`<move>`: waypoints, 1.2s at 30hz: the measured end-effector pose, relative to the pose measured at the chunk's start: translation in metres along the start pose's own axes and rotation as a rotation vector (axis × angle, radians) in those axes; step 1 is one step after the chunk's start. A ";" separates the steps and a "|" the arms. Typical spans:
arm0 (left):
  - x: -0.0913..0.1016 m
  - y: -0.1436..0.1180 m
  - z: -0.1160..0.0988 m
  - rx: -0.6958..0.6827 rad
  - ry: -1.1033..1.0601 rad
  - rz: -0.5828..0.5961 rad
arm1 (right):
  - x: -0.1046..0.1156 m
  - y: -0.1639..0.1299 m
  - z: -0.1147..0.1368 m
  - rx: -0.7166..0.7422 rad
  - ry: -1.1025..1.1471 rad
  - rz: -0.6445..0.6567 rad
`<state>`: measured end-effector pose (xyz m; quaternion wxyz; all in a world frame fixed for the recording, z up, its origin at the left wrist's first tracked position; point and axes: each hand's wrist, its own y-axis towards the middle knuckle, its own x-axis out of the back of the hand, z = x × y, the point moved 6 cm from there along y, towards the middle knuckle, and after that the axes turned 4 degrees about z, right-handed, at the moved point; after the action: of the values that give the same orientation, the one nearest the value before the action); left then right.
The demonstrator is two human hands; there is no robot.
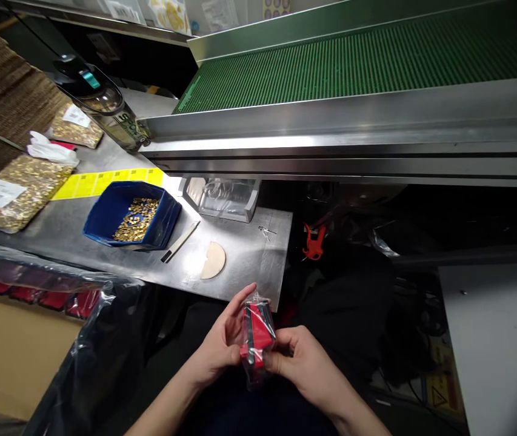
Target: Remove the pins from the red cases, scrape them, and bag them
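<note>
A red and black part in a clear plastic bag [259, 330] is held up in front of my lap, beyond the metal table's near edge. My left hand [222, 342] grips it from the left, thumb on its lower end and fingers behind. From the right, my right hand [297, 360] pinches the lower side of the bag between thumb and fingers. The exact kind of part inside cannot be made out. On the table past my hands lie a half-round pale wooden piece [213, 260] and a pen-like tool [180, 242].
A blue bin [99, 221] of small brass pieces stands on the metal table [258, 266], beside a clear tray [226, 203]. Bags of brass pieces [35, 181] and a bottle [113, 115] are at left. The green conveyor [331, 66] runs behind. A lined box [22, 345] holds red parts.
</note>
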<state>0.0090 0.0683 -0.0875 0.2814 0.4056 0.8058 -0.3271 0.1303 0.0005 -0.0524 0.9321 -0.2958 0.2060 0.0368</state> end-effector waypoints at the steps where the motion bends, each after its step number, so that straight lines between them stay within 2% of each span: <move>1: 0.001 -0.001 0.002 0.004 0.027 0.012 | -0.003 0.000 -0.002 -0.015 0.031 0.027; 9: 0.017 -0.018 0.031 0.020 0.120 -0.105 | -0.018 -0.007 -0.021 0.010 0.130 -0.028; 14: 0.021 -0.027 0.026 -0.023 0.174 -0.230 | -0.014 -0.020 -0.030 -0.030 0.192 -0.017; 19: 0.022 -0.036 0.024 -0.010 0.292 -0.361 | 0.002 -0.028 -0.032 -0.022 -0.016 -0.143; 23: 0.027 -0.048 0.014 0.013 0.581 -0.405 | 0.006 -0.026 -0.032 -0.017 -0.168 -0.204; 25: 0.022 -0.051 -0.008 -0.045 0.838 -0.355 | 0.005 -0.025 -0.022 -0.002 -0.331 -0.234; 26: 0.014 -0.051 -0.021 -0.093 0.987 -0.284 | 0.003 -0.025 -0.014 0.013 -0.423 -0.245; 29: -0.018 -0.047 -0.044 -0.135 1.330 0.129 | -0.009 -0.017 0.006 0.078 -0.588 -0.214; 30: -0.024 -0.048 -0.049 -0.131 1.353 0.197 | -0.013 -0.012 0.007 0.076 -0.577 -0.191; 32: -0.028 -0.050 -0.057 -0.158 1.335 0.156 | -0.021 0.001 -0.002 0.032 -0.450 -0.137; 34: -0.024 -0.057 -0.056 -0.191 1.299 0.025 | -0.027 0.014 -0.020 -0.006 -0.276 -0.096; 36: -0.018 -0.067 -0.045 -0.200 1.268 -0.102 | -0.029 0.025 -0.039 -0.008 -0.202 -0.088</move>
<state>-0.0465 0.0633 -0.0266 -0.2287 0.4530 0.8608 0.0399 0.0852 0.0007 -0.0828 0.9476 -0.3031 0.0974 0.0262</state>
